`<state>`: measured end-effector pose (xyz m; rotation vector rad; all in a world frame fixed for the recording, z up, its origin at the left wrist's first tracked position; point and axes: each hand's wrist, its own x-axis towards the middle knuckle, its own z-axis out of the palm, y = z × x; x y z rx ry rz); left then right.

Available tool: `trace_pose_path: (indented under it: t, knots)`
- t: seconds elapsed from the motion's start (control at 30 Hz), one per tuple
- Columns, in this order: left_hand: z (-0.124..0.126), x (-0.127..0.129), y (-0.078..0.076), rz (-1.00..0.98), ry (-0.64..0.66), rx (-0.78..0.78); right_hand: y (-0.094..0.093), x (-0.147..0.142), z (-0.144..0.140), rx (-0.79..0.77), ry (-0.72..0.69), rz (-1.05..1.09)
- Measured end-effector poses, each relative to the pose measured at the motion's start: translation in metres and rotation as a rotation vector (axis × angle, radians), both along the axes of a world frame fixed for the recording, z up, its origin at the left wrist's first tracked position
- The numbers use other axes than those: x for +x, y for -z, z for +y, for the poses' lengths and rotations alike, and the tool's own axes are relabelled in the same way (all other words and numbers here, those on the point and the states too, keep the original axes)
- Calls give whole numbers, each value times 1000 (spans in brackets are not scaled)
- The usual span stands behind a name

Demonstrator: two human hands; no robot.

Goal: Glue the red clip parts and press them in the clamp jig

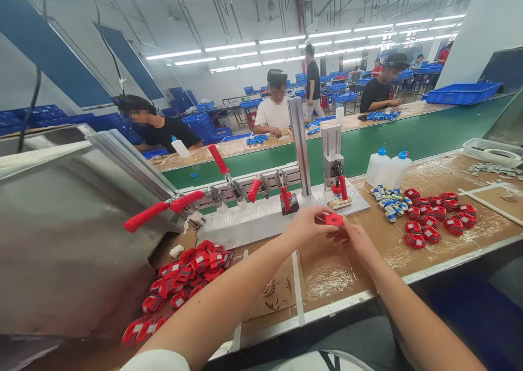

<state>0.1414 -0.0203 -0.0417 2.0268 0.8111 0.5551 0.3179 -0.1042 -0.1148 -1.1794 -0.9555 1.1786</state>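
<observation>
Red plastic part [334, 219] pinched between left hand [304, 225] and right hand [354, 236] (both grasping it), just before the clamp fixture [261, 210], apparently mid-assembly, seating likely next.

both hands [333, 226] pinch one small red part [334, 219] above the workbench [379, 256].

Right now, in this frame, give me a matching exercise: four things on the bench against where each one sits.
Things:
1. small red part
2. heap of red parts
3. two white bottles
4. rows of red parts

Places:
A. low on the bench, at the person's left
B. laid out flat at the person's right
C. pinched between the left hand and the right hand
D. upright beside the green belt

Pairs: 1-C, 2-A, 3-D, 4-B
</observation>
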Motion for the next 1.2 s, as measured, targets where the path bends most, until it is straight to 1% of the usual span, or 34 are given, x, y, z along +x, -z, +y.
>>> trace_pose_path:
  t: [0.03, 0.13, 0.17, 0.2, 0.23, 0.27, 0.33, 0.4, 0.47, 0.57, 0.63, 0.67, 0.73, 0.83, 0.9, 1.03, 1.2]
  knots:
    - [9, 4, 0, 45, -48, 25, -1, 13, 8, 22, 63, -103]
    - [43, 20, -1, 299, -213, 198, -6, 49, 38, 142, 370, -409]
    - [54, 26, -2, 374, -256, 255, -8, 57, 49, 173, 424, -503]
    - [64, 32, -2, 423, -286, 297, -10, 62, 57, 192, 434, -572]
    - [73, 39, -1, 445, -304, 321, -13, 64, 64, 200, 403, -601]
    - [80, 45, 0, 442, -314, 328, -17, 64, 69, 211, 371, -596]
    - [90, 56, 4, 412, -319, 321, -28, 59, 70, 260, 346, -498]
    - [97, 66, 9, 373, -317, 306, -46, 53, 65, 347, 339, -342]
    - [101, 75, 16, 317, -319, 279, -70, 49, 59, 443, 293, -238]
    - [106, 88, 29, 209, -323, 216, -106, 50, 60, 527, 226, -256]
    - [110, 96, 38, 136, -312, 165, -120, 53, 66, 528, 216, -283]
    - [112, 99, 42, 105, -304, 141, -123, 54, 68, 519, 217, -291]
    - [116, 103, 50, 58, -292, 104, -120, 56, 69, 502, 214, -289]
    - [120, 105, 57, 19, -293, 70, -102, 56, 62, 487, 198, -266]
    - [122, 104, 60, 2, -300, 53, -89, 55, 56, 489, 192, -248]
    - [122, 103, 59, -15, -309, 26, -73, 52, 51, 507, 188, -226]
    - [122, 103, 57, -22, -305, 7, -65, 49, 51, 502, 203, -220]
